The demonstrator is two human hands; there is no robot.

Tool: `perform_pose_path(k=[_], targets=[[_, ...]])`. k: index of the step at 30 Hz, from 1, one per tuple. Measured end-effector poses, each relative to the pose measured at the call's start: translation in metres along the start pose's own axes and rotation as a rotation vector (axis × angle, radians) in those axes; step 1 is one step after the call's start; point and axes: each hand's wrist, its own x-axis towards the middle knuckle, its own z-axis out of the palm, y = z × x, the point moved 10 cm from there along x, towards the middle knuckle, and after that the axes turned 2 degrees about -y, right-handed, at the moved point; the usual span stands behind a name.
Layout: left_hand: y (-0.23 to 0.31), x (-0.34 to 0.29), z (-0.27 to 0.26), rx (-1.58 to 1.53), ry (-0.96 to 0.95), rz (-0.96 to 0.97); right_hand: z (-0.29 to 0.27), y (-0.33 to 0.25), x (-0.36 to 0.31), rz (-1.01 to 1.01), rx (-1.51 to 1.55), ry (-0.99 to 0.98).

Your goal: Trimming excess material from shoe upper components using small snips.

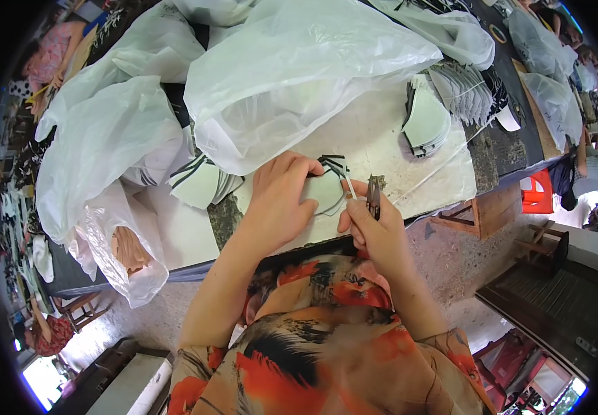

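Two bare hands work at the near edge of a pale, worn table [382,138]. The left hand [281,197] lies palm-down with its fingers [306,166] spread and pressing on a flat, pale-green curved piece edged with black strips [326,190], pinning it to the table just in front of the person's body. The right hand [371,225] is clenched around a small dark metal snipping tool [373,197], whose tip points up and away, touching or just beside the right edge of the pinned piece; a thin pale strand runs from the piece to that hand.

Just left of the left hand lies a small fan of similar pale-green pieces with dark stripes [202,181]. Behind the hands sit large, crumpled translucent white plastic bags [299,76], and well apart to the right stands a stack of pale curved pieces [427,121]. An orange, black and cream patterned garment [313,332] covers the person's lap.
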Motion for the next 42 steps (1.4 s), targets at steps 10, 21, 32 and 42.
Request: perform_pose_path(k=[10,21,32,42], targets=[[-0.017,0.029,0.008,0.035,-0.293,-0.099,-0.006,-0.002,0.033,-0.114,-0.281,0.074],[0.006,0.000,-0.015,0.120,-0.319,0.223,0.010,-0.026,-0.019,-0.369,-0.216,-0.174],[-0.038,-0.063,-0.009,-0.367,-0.316,-0.386,0.023,-0.008,0.005,-0.146,-0.204,-0.225],[-0.007,-0.038,-0.039,-0.092,0.185,-0.087,0.039,-0.005,0.002,-0.065,-0.116,-0.323]])
